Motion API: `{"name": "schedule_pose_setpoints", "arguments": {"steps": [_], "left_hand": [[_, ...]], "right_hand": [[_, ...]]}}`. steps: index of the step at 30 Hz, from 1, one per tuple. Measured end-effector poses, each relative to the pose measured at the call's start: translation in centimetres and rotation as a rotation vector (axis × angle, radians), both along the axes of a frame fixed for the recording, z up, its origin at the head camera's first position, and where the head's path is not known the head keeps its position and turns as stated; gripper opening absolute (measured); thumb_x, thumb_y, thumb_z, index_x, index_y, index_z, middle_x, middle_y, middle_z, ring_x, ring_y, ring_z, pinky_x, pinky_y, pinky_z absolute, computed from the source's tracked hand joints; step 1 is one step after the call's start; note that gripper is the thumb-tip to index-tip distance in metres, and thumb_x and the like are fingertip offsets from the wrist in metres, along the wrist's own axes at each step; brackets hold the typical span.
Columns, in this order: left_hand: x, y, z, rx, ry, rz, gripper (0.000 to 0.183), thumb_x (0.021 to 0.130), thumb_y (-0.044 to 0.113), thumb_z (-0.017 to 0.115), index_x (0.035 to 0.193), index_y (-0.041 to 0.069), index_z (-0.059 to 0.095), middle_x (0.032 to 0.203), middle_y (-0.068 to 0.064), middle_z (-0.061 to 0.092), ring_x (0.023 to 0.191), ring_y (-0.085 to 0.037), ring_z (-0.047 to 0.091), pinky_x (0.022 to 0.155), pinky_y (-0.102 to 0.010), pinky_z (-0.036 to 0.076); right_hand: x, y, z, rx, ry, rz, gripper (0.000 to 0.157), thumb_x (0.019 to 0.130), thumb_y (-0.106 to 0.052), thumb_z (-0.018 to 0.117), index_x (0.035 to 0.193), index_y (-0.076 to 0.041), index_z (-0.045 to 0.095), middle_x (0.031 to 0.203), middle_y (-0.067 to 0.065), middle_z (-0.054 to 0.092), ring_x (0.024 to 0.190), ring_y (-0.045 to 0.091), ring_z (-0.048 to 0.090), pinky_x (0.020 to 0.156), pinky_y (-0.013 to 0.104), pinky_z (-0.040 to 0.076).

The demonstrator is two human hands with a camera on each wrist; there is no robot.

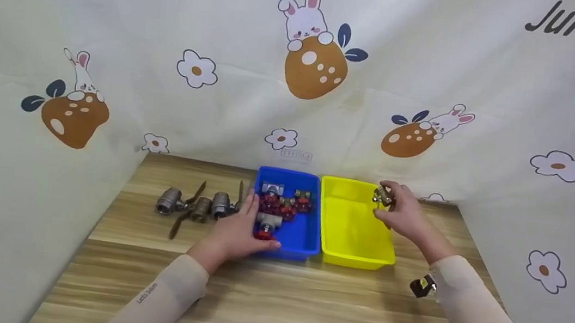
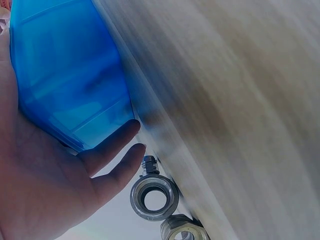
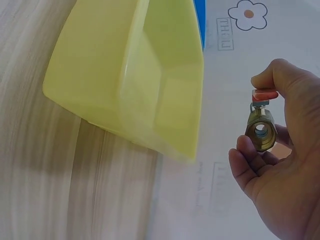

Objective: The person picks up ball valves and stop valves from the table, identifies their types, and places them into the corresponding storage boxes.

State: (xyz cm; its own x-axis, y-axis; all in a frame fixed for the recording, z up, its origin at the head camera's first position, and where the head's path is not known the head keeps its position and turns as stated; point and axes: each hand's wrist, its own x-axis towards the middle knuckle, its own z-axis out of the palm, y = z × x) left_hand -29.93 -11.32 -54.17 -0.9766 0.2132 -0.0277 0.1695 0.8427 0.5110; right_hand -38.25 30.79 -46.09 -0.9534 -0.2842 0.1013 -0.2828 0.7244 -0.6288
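Right hand (image 1: 407, 219) grips a small brass valve with a red handle (image 1: 383, 196), thumb on handle, fingers on body. Valve's held up by the far right corner of the yellow rectangular plastic tray (image 1: 357, 263). Left hand (image 1: 240, 231) open, fingers along the left wall of the blue rectangular plastic tray (image 1: 305, 235), which holds several red-handled metal valves (image 1: 269, 222). Left on wooden bench (image 1: 269, 313): three lever-handled metal valves (image 1: 201, 209).

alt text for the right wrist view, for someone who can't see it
A right hand holds a small brass valve with a red handle, apart from a yellow tray on a wood-grain table. Behind are a sliver of blue tray and a pale backdrop with a printed flower.
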Motion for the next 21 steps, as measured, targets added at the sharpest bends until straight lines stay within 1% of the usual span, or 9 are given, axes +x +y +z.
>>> {"name": "schedule_pose_setpoints", "arguments": {"steps": [3,10,15,21], "left_hand": [[0.0,0.0,0.0,-0.007,-0.003,0.002,0.137,0.085,0.087,0.073,0.178,0.007,0.01,0.186,-0.011,-0.003,0.136,-0.048,0.064,0.11,-0.061,0.055],[0.0,-0.1,-0.1,-0.017,0.007,0.002,0.139,0.084,0.089,0.072,0.178,0.007,0.01,0.186,-0.012,-0.002,0.136,-0.05,0.063,0.11,-0.062,0.054],[0.0,0.0,-0.1,-0.013,0.003,0.005,0.141,0.082,0.092,0.07,0.178,0.008,0.01,0.186,-0.011,-0.002,0.14,-0.051,0.06,0.114,-0.064,0.051],[0.0,0.0,0.0,-0.011,0.008,0.003,0.138,0.085,0.087,0.073,0.178,0.007,0.011,0.186,-0.013,0.0,0.139,-0.05,0.061,0.113,-0.064,0.051]], "right_hand": [[-0.3,0.0,0.1,0.006,-0.009,0.014,0.077,0.094,-0.015,0.083,0.162,-0.008,0.047,0.127,0.02,0.052,0.078,0.025,0.061,0.063,0.028,0.058],[-0.8,-0.2,0.6,0.021,-0.014,0.053,0.08,0.094,-0.015,0.083,0.164,-0.007,0.046,0.127,0.021,0.052,0.078,0.025,0.061,0.061,0.029,0.058],[-1.0,-0.6,0.9,0.056,-0.016,0.066,0.079,0.094,-0.018,0.084,0.164,-0.012,0.048,0.131,0.019,0.053,0.083,0.026,0.061,0.064,0.031,0.06],[-1.2,-1.2,1.4,0.067,-0.037,0.1,0.079,0.094,-0.017,0.084,0.164,-0.014,0.048,0.129,0.018,0.053,0.087,0.028,0.06,0.064,0.031,0.06]]}}
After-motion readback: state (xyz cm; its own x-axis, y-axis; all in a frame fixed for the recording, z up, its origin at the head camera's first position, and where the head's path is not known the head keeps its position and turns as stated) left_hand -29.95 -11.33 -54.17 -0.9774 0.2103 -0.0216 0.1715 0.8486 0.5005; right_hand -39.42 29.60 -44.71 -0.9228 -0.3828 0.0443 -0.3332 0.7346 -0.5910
